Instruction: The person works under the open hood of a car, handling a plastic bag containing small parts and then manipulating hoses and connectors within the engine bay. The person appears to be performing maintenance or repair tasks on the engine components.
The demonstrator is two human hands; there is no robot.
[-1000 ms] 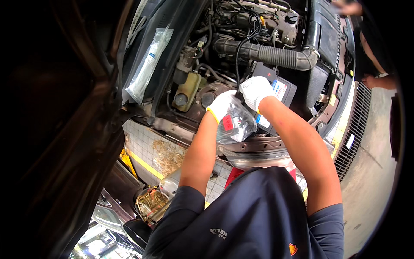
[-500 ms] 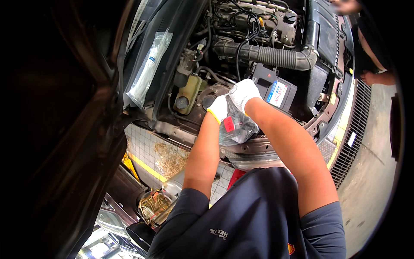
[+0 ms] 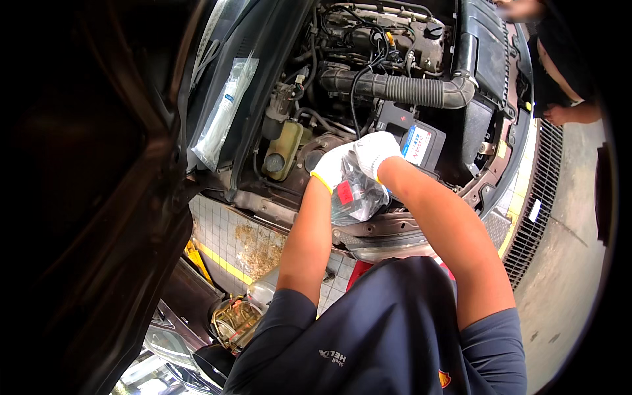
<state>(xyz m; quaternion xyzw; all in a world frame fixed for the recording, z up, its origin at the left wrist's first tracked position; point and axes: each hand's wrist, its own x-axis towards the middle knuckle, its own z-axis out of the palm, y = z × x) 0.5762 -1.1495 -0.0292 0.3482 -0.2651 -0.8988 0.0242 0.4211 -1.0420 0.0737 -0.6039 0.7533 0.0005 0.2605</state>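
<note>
L hand: left hand in white knit glove w/ yellow cuff, fingers curled onto top of the clear crinkled plastic bag with a red label. Closed on it, gripping.
R hand: right hand in white knit glove, just beside the L, fingers bent down onto the bag's upper edge. Looks pinched on the plastic; fingertips partly hidden by bag folds.
Bag: held up between both hands, over the front edge of the open engine bay, just in front of the black rectangular battery with blue-white label. Sth small inside, can't tell what.
Behind hands: yellowish translucent fluid reservoir with a dark cap to the L hand's left; black ribbed rubber intake hose running across above the battery.
Far left: long clear plastic sleeve with a white item inside lying along the windscreen edge, well apart from hands.
Below: tiled floor w/ yellow stripe, rust-coloured stain on it.
Top right: another person's forearm by the car's far side, well apart.
</note>
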